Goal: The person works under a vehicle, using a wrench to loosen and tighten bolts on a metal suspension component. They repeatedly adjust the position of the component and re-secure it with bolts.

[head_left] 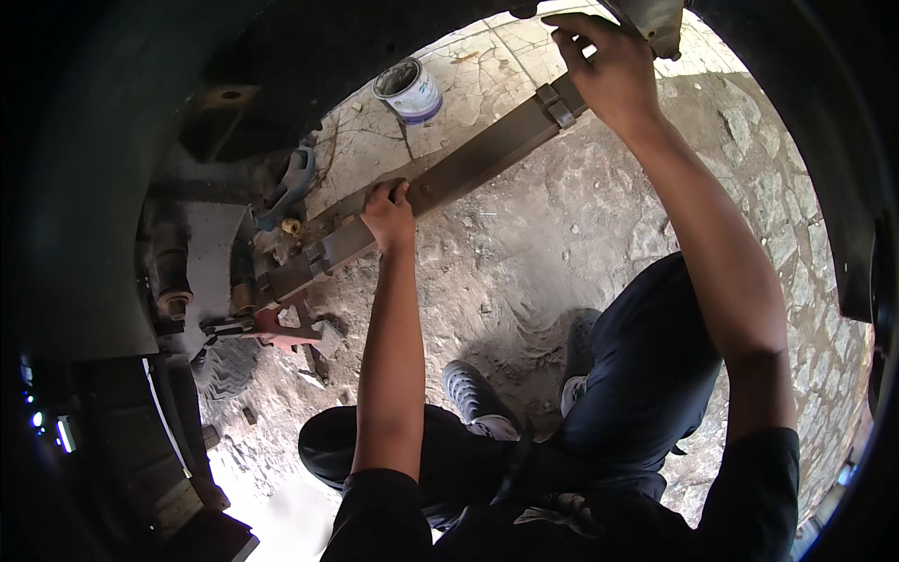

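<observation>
A long brown leaf spring (487, 155) runs slantwise from the lower left to the upper right, with metal clips around it near both ends. My left hand (388, 215) grips it left of its middle, fingers curled over the far edge. My right hand (613, 70) is raised at the spring's upper right end, close to a metal bracket (660, 26). Its thumb and forefinger are bent and apart, with a gap between them and nothing visible there. The remaining right fingers are largely hidden.
Dark vehicle parts surround the view. Beyond the spring stands an open paint can (409, 91) on cracked tiles. At left are a blue-grey metal part (292, 183), a reddish metal stand (281, 328) and a bolt-like cylinder (174, 281). My shoes (473, 389) rest on dusty ground.
</observation>
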Tool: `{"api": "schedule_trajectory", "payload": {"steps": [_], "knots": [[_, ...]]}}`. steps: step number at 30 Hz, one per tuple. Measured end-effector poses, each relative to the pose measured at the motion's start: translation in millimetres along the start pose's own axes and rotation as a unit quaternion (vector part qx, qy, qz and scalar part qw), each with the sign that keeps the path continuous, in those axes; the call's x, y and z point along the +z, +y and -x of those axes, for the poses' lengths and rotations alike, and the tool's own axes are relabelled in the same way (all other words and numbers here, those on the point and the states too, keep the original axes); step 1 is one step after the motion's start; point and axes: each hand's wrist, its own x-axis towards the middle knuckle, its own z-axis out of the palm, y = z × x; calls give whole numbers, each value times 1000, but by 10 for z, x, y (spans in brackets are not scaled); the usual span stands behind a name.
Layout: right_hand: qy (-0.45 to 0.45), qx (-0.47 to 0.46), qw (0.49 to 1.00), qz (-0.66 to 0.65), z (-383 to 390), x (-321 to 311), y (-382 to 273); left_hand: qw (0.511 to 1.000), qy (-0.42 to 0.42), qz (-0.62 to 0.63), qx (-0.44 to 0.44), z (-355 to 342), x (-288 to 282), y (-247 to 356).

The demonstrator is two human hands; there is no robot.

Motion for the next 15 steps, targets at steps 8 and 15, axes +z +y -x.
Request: {"api": "schedule_trajectory", "payload": {"steps": [8,15], "knots": [[-128,-150,960,198,326,776,515,997,-55,-44,35,255,-229,-53],[-94,-179,963,180,309,745,535,995,-46,-86,3,50,-169,46]]}}
